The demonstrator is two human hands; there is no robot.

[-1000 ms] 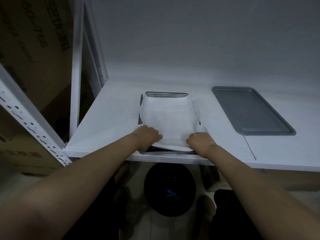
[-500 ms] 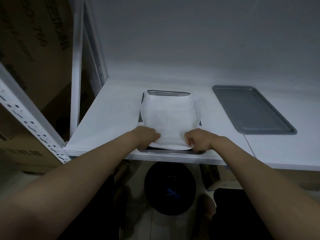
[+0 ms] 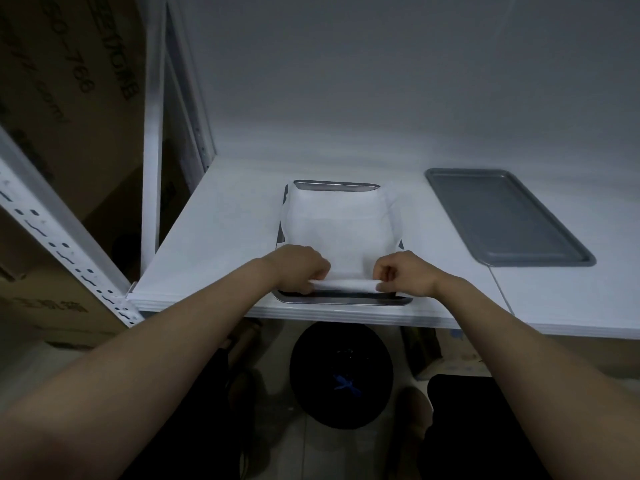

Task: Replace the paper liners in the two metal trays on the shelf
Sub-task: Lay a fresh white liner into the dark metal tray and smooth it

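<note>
1. While the left hand and right hand each pinch its rolled near edge, the white paper liner lies in the shiny rectangular metal tray at frame centre on the white shelf.
2. A lopsided pull could tear the thin sheet or drag the tray over the shelf's front lip.
3. The liner's long axis appears to run from lower frame toward upper frame.

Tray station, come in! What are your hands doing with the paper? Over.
Left hand and right hand pinch the paper liner at its near edge, curled up off the left tray. Right tray bare. Nothing in the way.
</note>
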